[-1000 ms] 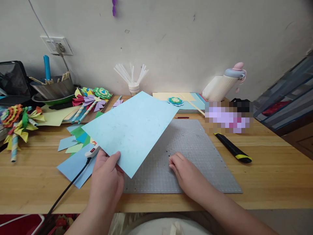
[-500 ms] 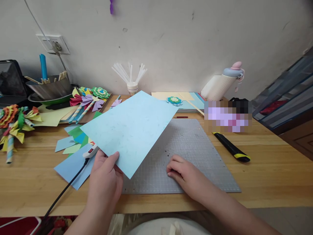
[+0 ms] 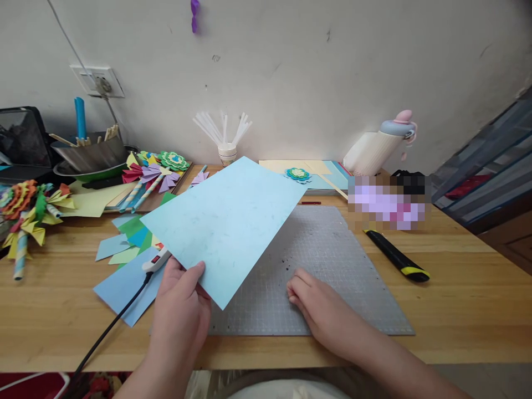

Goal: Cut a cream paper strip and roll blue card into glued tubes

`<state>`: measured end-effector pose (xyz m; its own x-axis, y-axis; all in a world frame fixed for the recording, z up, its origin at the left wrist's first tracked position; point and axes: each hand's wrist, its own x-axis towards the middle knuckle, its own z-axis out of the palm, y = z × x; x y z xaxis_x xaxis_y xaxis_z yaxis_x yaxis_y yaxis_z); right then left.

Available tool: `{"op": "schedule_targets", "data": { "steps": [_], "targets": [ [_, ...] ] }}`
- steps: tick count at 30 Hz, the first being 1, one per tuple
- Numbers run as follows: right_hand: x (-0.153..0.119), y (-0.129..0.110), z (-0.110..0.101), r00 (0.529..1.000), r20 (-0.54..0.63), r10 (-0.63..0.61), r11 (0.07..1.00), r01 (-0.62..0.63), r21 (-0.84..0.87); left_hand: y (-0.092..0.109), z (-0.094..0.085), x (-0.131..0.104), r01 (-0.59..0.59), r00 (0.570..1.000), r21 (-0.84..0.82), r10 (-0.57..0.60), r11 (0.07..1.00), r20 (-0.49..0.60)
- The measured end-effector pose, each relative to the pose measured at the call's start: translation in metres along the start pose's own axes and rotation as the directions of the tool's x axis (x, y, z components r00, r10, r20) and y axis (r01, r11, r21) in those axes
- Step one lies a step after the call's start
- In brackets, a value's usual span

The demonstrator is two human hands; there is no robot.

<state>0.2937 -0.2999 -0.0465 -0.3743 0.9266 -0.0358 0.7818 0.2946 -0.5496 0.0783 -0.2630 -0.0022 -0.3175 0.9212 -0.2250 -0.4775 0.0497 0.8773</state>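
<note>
My left hand point(image 3: 183, 299) grips a light blue sheet of paper point(image 3: 233, 221) by its near left corner, thumb on top and fingers underneath. The sheet is raised and slanted over a grey cutting mat point(image 3: 332, 260), hiding its left part. On the mat, right of the paper, rests my right hand point(image 3: 311, 305) with its fingers curled into a loose fist; nothing shows in them. Beside my left hand lie a white power strip point(image 3: 155, 261) with a black cord and a blue paper piece point(image 3: 124, 291).
At left stand paper flowers point(image 3: 25, 205) and a metal bowl point(image 3: 91, 155) of sticks. A cup point(image 3: 227, 153) of white straws is by the wall. A black-and-yellow cutter point(image 3: 394, 255) lies right of the mat, with a tilted bottle point(image 3: 376, 152) behind.
The view has shifted slightly, so everything sits a little lower and further right. My right hand's fingers have curled closer together. My left hand keeps its hold on the sheet.
</note>
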Motion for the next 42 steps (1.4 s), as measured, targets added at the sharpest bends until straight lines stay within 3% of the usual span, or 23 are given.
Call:
{"op": "schedule_targets", "data": {
  "steps": [5,12,15,21,23,26,28,30,32,34,35,36,37,39,40,41,42],
  "targets": [
    [-0.006,0.007,-0.006,0.998,-0.054,0.044,0.970,-0.029,0.243,0.003,0.000,-0.002,-0.024,0.999,0.007,0.024,1.000,-0.028],
    [-0.002,0.007,-0.004,1.000,-0.012,0.000,0.964,0.003,0.267,0.000,-0.001,-0.002,-0.012,1.000,0.009,0.013,1.000,-0.010],
    [-0.001,0.003,-0.003,1.000,-0.008,-0.003,0.983,0.004,0.185,0.000,0.000,-0.002,-0.023,1.000,0.013,0.023,1.000,-0.014],
    [0.003,-0.005,0.003,0.998,0.034,-0.050,0.970,0.057,-0.237,0.001,0.005,-0.003,0.017,0.999,0.004,-0.017,1.000,-0.045],
    [0.005,-0.003,0.005,0.999,0.031,-0.040,0.964,0.047,-0.260,0.000,0.005,-0.003,0.013,0.999,0.003,-0.013,1.000,-0.035],
    [0.006,0.004,0.004,0.995,-0.086,0.049,0.993,-0.058,-0.102,0.000,0.003,-0.004,-0.018,1.000,-0.002,0.018,1.000,-0.011],
    [0.005,0.007,0.002,0.974,-0.159,0.161,0.981,-0.140,0.137,0.001,0.002,-0.004,-0.030,1.000,-0.002,0.030,1.000,-0.008],
    [0.003,0.005,0.002,0.955,-0.131,0.266,0.865,-0.177,0.469,0.002,0.003,-0.005,-0.030,0.999,0.000,0.030,1.000,-0.020],
    [0.000,0.001,0.004,0.957,0.037,0.287,0.585,-0.206,0.784,0.004,0.004,-0.005,-0.021,0.999,-0.005,0.021,1.000,-0.041],
    [-0.001,-0.003,0.007,0.957,0.209,0.200,0.309,-0.265,0.913,0.005,0.006,-0.006,-0.009,0.998,-0.015,0.008,1.000,-0.065],
    [-0.001,-0.004,0.008,0.957,0.213,0.196,0.274,-0.262,0.925,0.006,0.007,-0.006,-0.004,0.997,-0.020,0.003,1.000,-0.073],
    [0.000,-0.004,0.008,0.958,0.132,0.253,0.329,-0.214,0.920,0.006,0.008,-0.006,-0.002,0.997,-0.024,0.000,1.000,-0.076],
    [0.002,-0.002,0.007,0.940,-0.035,0.340,0.458,-0.132,0.879,0.006,0.008,-0.006,-0.003,0.997,-0.027,0.001,1.000,-0.077],
    [0.004,0.003,0.002,0.787,-0.469,0.401,0.760,0.001,0.650,0.006,0.008,-0.006,-0.013,0.998,-0.031,0.011,0.999,-0.068],
    [0.005,0.005,-0.001,0.735,-0.575,0.359,0.838,0.017,0.545,0.006,0.007,-0.005,-0.019,0.998,-0.032,0.017,0.999,-0.062],
    [0.006,0.007,-0.004,0.744,-0.588,0.317,0.873,0.013,0.487,0.006,0.007,-0.005,-0.024,0.998,-0.031,0.022,0.999,-0.057],
    [0.006,0.006,-0.005,0.804,-0.522,0.284,0.878,-0.001,0.478,0.006,0.006,-0.004,-0.028,0.998,-0.030,0.026,0.999,-0.055]
  ]
}}
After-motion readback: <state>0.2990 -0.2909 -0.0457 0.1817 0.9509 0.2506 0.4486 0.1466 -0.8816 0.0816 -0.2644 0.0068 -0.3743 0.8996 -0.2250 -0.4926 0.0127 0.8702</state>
